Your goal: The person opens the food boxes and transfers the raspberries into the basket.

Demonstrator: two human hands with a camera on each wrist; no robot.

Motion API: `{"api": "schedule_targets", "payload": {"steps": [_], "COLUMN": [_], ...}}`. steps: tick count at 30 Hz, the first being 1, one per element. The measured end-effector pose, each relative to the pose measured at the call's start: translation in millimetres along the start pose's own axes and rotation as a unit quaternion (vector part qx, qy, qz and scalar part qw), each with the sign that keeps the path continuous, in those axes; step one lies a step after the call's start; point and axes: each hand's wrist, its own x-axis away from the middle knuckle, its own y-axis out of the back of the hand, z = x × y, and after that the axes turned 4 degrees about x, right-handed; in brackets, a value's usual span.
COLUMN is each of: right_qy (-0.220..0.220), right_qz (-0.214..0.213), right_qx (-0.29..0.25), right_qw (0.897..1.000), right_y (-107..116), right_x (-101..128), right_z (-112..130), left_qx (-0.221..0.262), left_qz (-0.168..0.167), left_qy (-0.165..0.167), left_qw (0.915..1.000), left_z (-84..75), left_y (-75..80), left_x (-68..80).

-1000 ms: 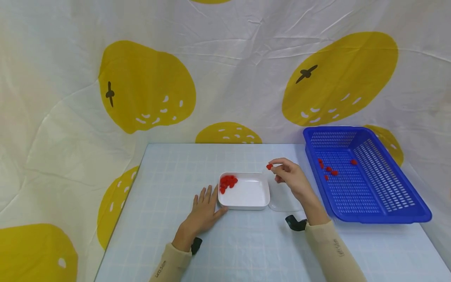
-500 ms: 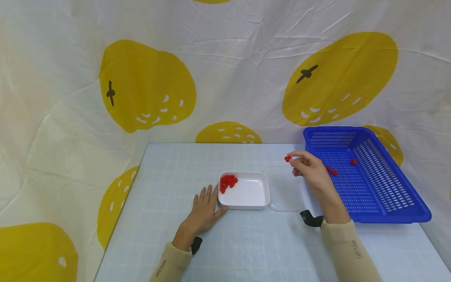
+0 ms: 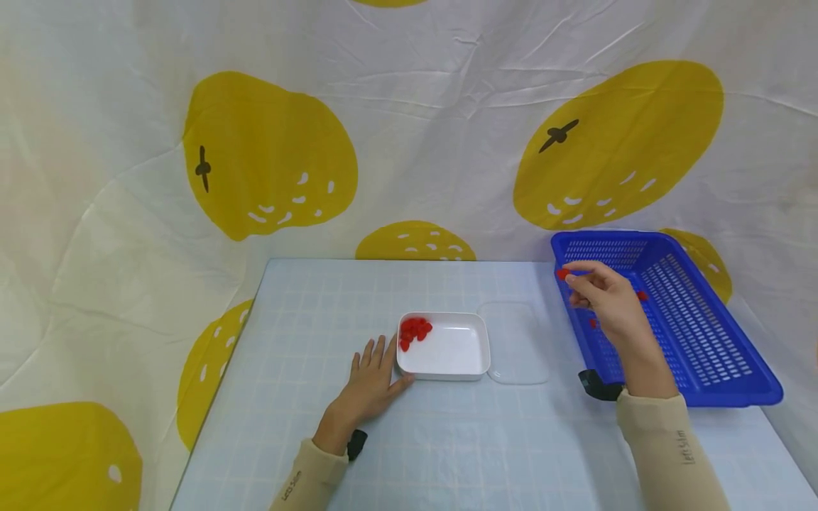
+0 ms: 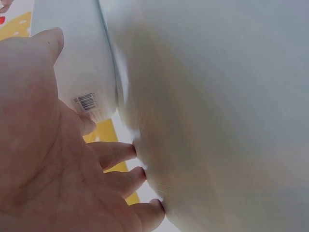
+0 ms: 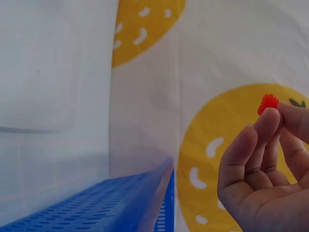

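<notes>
Moved since the earlier frames: the right hand (image 3: 603, 294) has travelled right and far, from above the white tray (image 3: 476, 355) past the clear lid (image 3: 517, 344) to the near-left corner of the blue basket (image 3: 735, 362), carrying one red piece (image 3: 562, 274) with it — the piece now hangs over the basket's left rim rather than over the table (image 3: 447, 454). Reading: one item of the red lot is being transferred out of the tray and is about at its drop point; it is not yet released. Right hand, pose: raised clear of the table, forearm angled up and to the far side, fingertips (image 5: 268, 118) pinched on the red piece, the remaining fingers loosely curled beneath. Left hand (image 3: 371, 380), pose: unchanged, flat on the table with fingers straight and spread, thumb and forefinger side touching the tray's near-left corner; it holds nothing. Tray contents: a cluster of red pieces (image 3: 414, 331) in the far-left corner, the rest of the floor bare. Basket contents: a few red pieces (image 3: 641, 296) on the slotted floor, partly hidden by the right hand. Clear lid — flat on the table, just right of the tray, touching its edge.
</notes>
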Motion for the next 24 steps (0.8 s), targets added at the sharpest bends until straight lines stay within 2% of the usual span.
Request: {"api": "schedule_targets", "payload": {"steps": [2, 9, 18, 24], "right_qy": [0.000, -0.006, -0.026, -0.041], "right_qz": [-0.005, -0.007, -0.010, -0.005], "right_qx": [-0.003, -0.065, -0.067, -0.112], "right_qw": [1.000, 0.998, 0.997, 0.993], "right_y": [5, 22, 42, 55], "right_x": [-1, -7, -8, -14], "right_z": [-3, -14, -17, -26], "left_qx": [-0.005, -0.002, -0.006, 0.001], "left_qz": [0.001, -0.002, -0.006, -0.006], "left_qy": [0.003, 0.001, -0.002, -0.003], "left_qw": [1.0000, 1.0000, 1.0000, 1.0000], "left_z": [1.0, 2.7, 2.8, 1.7], "left_y": [-0.9, -2.7, -3.7, -1.7], "left_x": [-0.8, -1.7, -1.4, -0.4]}}
